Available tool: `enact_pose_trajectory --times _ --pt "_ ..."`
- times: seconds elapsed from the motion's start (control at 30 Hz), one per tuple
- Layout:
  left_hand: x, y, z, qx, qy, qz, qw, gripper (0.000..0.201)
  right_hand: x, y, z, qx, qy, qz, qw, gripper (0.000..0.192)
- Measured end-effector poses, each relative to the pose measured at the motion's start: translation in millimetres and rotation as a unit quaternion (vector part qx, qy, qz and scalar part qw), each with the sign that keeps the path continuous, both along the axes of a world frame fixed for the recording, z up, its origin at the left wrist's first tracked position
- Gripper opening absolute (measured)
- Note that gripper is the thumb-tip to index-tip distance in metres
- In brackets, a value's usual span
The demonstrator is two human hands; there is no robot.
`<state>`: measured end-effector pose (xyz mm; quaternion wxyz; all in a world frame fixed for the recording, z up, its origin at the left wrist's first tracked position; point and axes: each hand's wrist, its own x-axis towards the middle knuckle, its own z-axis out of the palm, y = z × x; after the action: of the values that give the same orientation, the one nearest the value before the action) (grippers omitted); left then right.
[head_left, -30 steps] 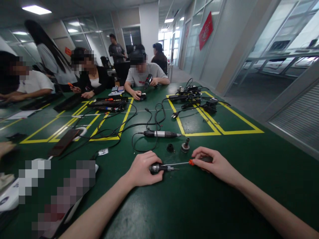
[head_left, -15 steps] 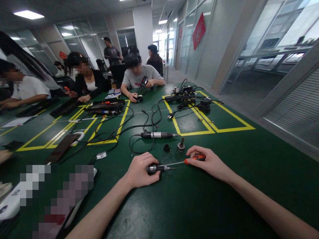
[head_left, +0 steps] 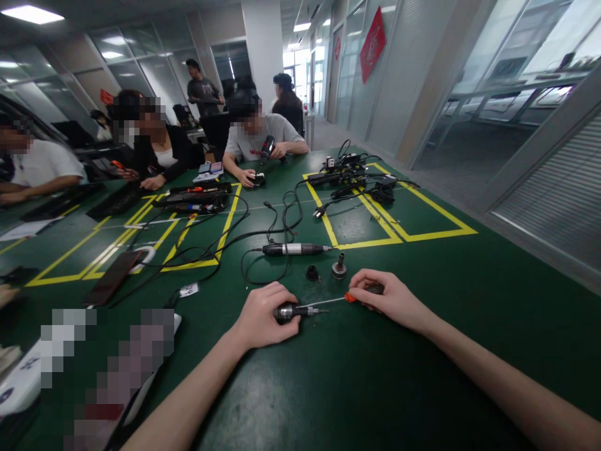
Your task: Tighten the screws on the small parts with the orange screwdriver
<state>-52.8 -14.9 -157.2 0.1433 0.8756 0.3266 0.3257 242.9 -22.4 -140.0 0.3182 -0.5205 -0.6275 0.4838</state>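
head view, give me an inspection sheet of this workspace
surface: green table with yellow tape boxes
job's things: small metal-tipped cylindrical tool on the table; thin orange-collared screwdriver pointing at it
clutter: black cap, grey metal fitting, silver-and-black electric driver
grippers: left hand grips the tool; right hand holds the screwdriver handle
cables: black cords looped mid-table
surroundings: seated people opposite, glass partitions
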Motion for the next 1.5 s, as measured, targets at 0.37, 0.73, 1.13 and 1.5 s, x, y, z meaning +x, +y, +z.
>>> enact_pose_trajectory --times 0.37,0.73,1.13,1.5 --pt "-1 0 2.4 0.0 0.002 0.001 1.0 0.011 0 0 2.1 0.01 0.018 -0.021 1.0 0.04" --pt "-2 1 0.9 0.01 0.0 -0.007 1.0 0.01 1 -2 0.4 0.026 -0.007 -0.008 1.0 0.04" --pt "-3 6 -4.5 0.004 0.024 0.012 1.0 0.01 6 4 -6.7 0.055 -0.019 0.014 0.998 0.044" --pt "-4 10 -5.6 0.024 0.061 0.024 0.998 0.011 8 10 -13.2 0.134 -0.063 0.039 0.988 0.038"
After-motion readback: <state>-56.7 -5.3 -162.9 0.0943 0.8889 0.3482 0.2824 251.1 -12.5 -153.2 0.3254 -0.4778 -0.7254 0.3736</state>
